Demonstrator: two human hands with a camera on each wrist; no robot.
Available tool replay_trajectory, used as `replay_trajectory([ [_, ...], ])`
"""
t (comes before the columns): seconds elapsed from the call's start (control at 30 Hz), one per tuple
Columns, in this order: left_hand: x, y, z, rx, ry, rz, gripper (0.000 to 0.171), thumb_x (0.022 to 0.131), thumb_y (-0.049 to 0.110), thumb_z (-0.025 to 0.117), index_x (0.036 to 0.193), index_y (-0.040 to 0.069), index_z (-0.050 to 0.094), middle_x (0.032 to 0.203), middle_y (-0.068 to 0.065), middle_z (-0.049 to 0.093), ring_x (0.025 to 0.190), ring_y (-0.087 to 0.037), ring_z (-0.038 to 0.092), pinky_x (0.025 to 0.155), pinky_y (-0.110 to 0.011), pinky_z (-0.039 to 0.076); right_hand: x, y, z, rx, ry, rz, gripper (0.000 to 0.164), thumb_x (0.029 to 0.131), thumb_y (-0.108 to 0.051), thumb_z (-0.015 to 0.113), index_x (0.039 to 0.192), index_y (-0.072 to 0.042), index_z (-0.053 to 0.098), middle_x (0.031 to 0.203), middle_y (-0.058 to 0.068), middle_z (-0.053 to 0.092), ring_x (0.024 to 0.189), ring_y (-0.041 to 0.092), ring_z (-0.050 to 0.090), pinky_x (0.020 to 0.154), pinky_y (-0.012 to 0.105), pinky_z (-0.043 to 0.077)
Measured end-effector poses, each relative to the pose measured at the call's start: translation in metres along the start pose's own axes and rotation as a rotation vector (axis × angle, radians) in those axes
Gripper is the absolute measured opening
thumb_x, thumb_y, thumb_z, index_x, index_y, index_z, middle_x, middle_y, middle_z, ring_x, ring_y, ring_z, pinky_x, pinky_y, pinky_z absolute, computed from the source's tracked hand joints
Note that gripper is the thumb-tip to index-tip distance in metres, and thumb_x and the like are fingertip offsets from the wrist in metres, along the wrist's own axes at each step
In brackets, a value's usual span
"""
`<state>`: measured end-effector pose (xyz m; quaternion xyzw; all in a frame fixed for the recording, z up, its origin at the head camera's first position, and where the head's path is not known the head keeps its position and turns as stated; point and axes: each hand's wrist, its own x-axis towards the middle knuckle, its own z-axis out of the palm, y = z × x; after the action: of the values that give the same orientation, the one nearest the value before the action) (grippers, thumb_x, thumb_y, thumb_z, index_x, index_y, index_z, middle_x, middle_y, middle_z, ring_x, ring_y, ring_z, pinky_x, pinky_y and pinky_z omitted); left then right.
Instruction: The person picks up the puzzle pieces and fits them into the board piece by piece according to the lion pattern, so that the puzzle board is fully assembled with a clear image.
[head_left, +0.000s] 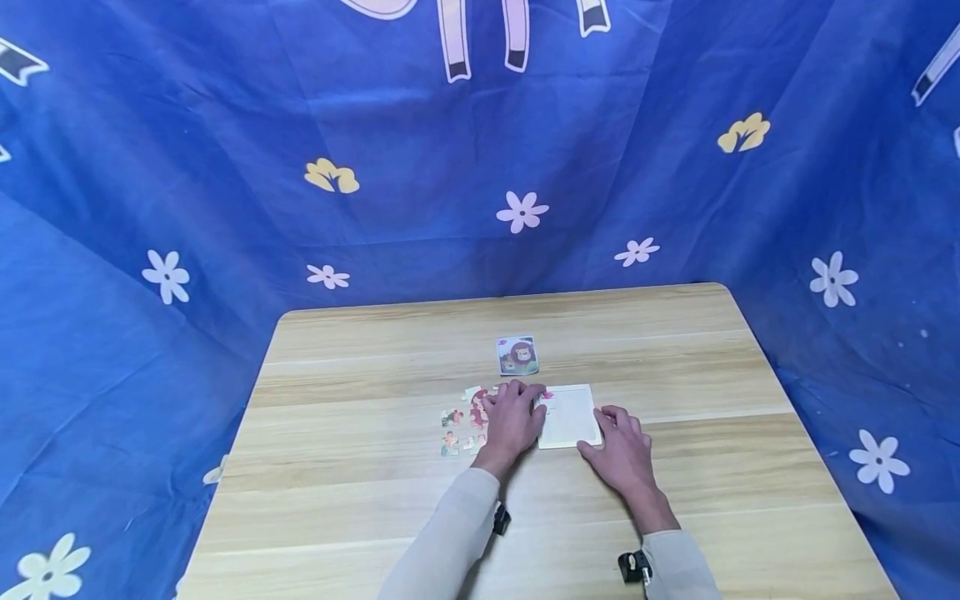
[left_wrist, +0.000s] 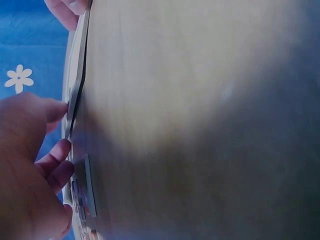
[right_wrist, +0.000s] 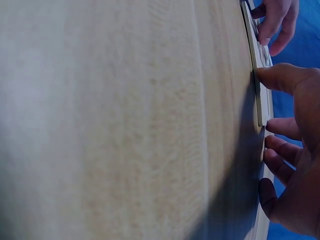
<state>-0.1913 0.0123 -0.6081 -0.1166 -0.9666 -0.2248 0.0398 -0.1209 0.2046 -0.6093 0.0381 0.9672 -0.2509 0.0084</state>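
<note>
Loose jigsaw pieces [head_left: 477,408] furthest left on the wood-grain table [head_left: 352,475], in a small spread, some with orange-red parts, some pale. They lie right beside the work area, probably so each is in short reach.

Left hand [head_left: 513,421] next: over the pieces' right side, palm down, fingers bent toward the tabletop, thumb apart from them and at the tray's left side. No clamp seen; whether a piece is under the fingertips I can't tell, since the hand covers that spot. Thumb contact probably helps keep the tray from sliding.

Lion picture card [head_left: 517,357] lies flat, face up, beyond the left hand, apart from the tray. Likely put there as a reference, in sight and out of the hands' way.

White puzzle tray [head_left: 570,418] between the hands, flat, mostly bare inside; pink bit [head_left: 547,396] at its far-left corner, pale shapes just below, too small to read.

Right hand [head_left: 625,450] last: fingers and thumb apart, thumb at the near edge, index finger by the right edge, other fingers off to the side. Spans the near-right corner without clamping, presumably to steady it.
</note>
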Motion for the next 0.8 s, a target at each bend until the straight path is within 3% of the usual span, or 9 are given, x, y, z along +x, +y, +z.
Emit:
replay_trajectory([
  [0.5,0.0,-0.001,-0.004,0.028,-0.022,0.02,0.03,0.087,0.041,0.064,0.114,0.028,0.069,0.105,0.003,0.061,0.101,-0.019,0.053,0.09,-0.053,0.034,0.0,-0.003,-0.002,0.004,0.003,0.004,0.07,0.079,-0.045,0.071,0.136,-0.007,0.054,0.139,0.01,0.048,0.123,0.032,0.043,0.085,0.05,0.034],
  [0.8,-0.001,-0.016,-0.019,-0.025,0.002,-0.035,0.033,0.088,0.04,0.063,0.116,0.023,0.065,0.113,0.001,0.063,0.103,-0.022,0.055,0.093,-0.048,0.035,0.0,-0.005,-0.002,0.002,-0.01,0.019,0.071,0.079,-0.045,0.071,0.137,-0.006,0.054,0.14,0.011,0.048,0.122,0.032,0.043,0.085,0.049,0.034],
])
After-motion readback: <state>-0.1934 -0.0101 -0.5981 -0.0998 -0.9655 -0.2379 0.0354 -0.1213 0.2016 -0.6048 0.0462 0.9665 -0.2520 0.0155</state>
